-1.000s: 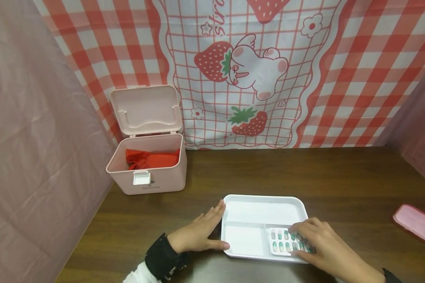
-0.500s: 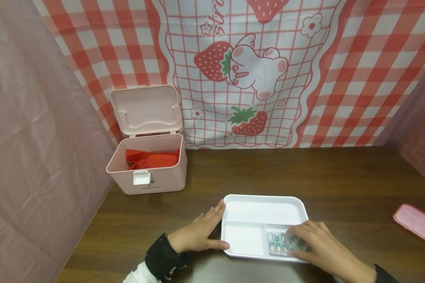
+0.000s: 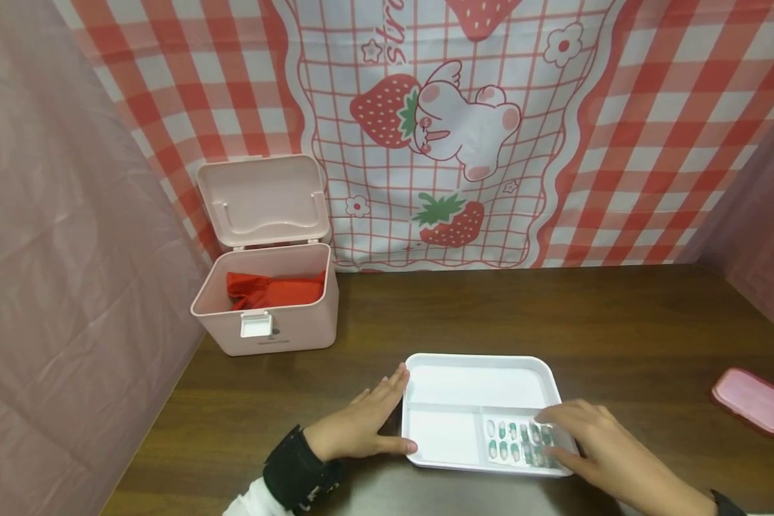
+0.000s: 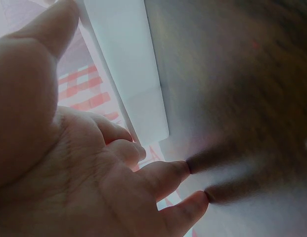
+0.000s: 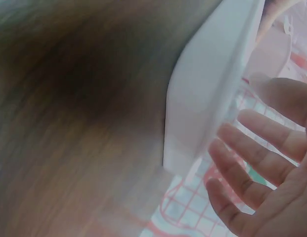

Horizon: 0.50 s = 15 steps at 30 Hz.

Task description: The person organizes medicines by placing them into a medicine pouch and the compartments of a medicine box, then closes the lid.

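Observation:
A white tray with three compartments lies on the table. Inside its near right compartment is a clear blister pack of green and white capsules. My left hand spreads along the tray's left side, thumb and fingertips at the rim; in the left wrist view its fingertips meet the tabletop beside the tray wall. Over the tray's right edge, my right hand has its thumb and fingers apart at the pack's right end, hiding a little of it. The right wrist view shows those fingers loosely extended above the rim.
At the back left stands a pink box with its lid raised and red cloth inside. A small pink case lies at the far right. A strawberry-print checked cloth hangs behind the table.
The capsule pack has settled flat into the compartment after shifting slightly under the right hand. The right hand's fingers have spread and drawn back rightward. The left hand stays at the tray.

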Each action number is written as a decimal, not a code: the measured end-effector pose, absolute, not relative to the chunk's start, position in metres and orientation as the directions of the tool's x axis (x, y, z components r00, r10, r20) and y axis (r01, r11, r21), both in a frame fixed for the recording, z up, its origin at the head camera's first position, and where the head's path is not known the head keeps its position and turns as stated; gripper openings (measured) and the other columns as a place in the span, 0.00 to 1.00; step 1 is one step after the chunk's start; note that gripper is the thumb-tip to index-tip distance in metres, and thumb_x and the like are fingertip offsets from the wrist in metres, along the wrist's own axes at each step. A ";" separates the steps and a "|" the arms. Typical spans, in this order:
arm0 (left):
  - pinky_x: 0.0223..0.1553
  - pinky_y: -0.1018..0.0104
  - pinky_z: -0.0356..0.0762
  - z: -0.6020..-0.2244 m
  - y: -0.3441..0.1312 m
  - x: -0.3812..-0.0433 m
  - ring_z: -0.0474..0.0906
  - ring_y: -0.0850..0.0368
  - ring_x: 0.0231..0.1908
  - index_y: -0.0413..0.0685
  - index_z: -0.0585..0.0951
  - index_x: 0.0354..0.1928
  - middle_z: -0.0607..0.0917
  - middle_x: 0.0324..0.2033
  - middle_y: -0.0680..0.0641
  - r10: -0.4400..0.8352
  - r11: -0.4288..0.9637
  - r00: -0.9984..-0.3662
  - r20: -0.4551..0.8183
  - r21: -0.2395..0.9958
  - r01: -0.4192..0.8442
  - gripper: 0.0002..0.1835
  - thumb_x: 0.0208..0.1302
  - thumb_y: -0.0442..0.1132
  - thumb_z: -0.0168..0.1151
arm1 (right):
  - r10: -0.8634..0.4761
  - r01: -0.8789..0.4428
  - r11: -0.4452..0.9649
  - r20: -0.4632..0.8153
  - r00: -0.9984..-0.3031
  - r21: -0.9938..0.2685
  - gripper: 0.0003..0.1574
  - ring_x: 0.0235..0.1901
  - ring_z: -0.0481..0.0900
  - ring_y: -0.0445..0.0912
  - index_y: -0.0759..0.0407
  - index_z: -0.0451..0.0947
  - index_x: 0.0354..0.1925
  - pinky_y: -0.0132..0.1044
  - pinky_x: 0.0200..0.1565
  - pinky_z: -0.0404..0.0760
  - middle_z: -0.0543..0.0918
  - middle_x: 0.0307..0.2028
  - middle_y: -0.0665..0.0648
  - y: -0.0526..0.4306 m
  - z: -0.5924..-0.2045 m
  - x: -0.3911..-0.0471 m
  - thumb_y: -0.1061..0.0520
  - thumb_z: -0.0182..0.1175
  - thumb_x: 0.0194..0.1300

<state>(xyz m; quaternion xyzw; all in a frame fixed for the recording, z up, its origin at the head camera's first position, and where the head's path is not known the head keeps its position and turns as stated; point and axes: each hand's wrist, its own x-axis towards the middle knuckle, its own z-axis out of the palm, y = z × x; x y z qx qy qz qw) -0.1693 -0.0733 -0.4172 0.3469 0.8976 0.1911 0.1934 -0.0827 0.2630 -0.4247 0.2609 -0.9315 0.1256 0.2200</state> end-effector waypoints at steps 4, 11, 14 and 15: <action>0.65 0.43 0.51 -0.418 -0.074 -0.169 0.46 0.45 0.69 0.48 0.39 0.71 0.39 0.72 0.49 0.697 0.686 -0.685 -0.212 0.475 0.551 0.54 0.54 0.65 0.55 | -0.413 -0.559 0.819 0.544 -0.730 -0.129 0.30 0.38 0.74 0.35 0.51 0.80 0.40 0.29 0.41 0.69 0.81 0.37 0.41 0.276 -0.420 -0.078 0.56 0.76 0.31; 0.65 0.42 0.51 -0.419 -0.075 -0.169 0.46 0.45 0.69 0.48 0.39 0.71 0.39 0.72 0.50 0.701 0.678 -0.684 -0.205 0.489 0.549 0.54 0.54 0.66 0.54 | -0.394 -0.578 0.801 0.590 -0.705 -0.155 0.34 0.42 0.70 0.27 0.54 0.79 0.41 0.12 0.46 0.62 0.81 0.37 0.43 0.315 -0.418 -0.065 0.59 0.76 0.27; 0.65 0.42 0.51 -0.420 -0.076 -0.169 0.45 0.45 0.69 0.48 0.39 0.71 0.38 0.72 0.50 0.704 0.674 -0.681 -0.202 0.495 0.549 0.54 0.54 0.66 0.54 | -0.402 -0.579 0.803 0.586 -0.704 -0.144 0.35 0.40 0.71 0.26 0.54 0.79 0.39 0.11 0.42 0.64 0.80 0.36 0.41 0.338 -0.424 -0.059 0.58 0.77 0.23; 0.65 0.42 0.51 -0.420 -0.076 -0.169 0.45 0.44 0.69 0.47 0.39 0.71 0.38 0.72 0.49 0.705 0.671 -0.680 -0.201 0.498 0.549 0.54 0.54 0.66 0.54 | -0.400 -0.572 0.808 0.581 -0.709 -0.141 0.36 0.39 0.71 0.26 0.54 0.79 0.38 0.11 0.40 0.64 0.80 0.35 0.40 0.346 -0.428 -0.056 0.58 0.77 0.22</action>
